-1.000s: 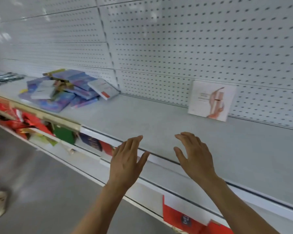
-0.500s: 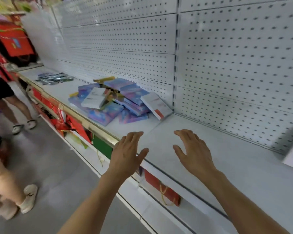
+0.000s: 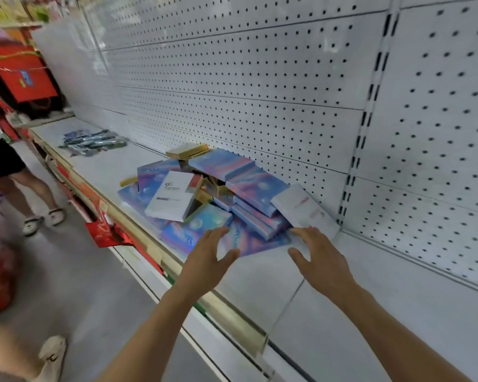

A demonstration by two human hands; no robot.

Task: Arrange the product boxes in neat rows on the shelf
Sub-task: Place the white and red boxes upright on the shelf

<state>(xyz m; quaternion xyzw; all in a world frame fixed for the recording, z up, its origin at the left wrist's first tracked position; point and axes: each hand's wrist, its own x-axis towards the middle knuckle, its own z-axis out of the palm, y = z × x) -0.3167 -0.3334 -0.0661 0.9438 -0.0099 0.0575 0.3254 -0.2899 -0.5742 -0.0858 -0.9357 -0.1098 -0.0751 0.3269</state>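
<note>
Both empty, fingers spread, my left hand [image 3: 208, 260] and right hand [image 3: 319, 260] have now reached the jumbled heap of iridescent blue-pink product boxes [image 3: 229, 197] on the white metal shelf [image 3: 329, 321], so sorting can begin.

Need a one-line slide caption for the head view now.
Both open hands reach toward jumbled boxes on shelf.

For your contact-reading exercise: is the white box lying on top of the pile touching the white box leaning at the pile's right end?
Apart. The head view shows the top white box and the leaning white box separated by several iridescent boxes.
</note>
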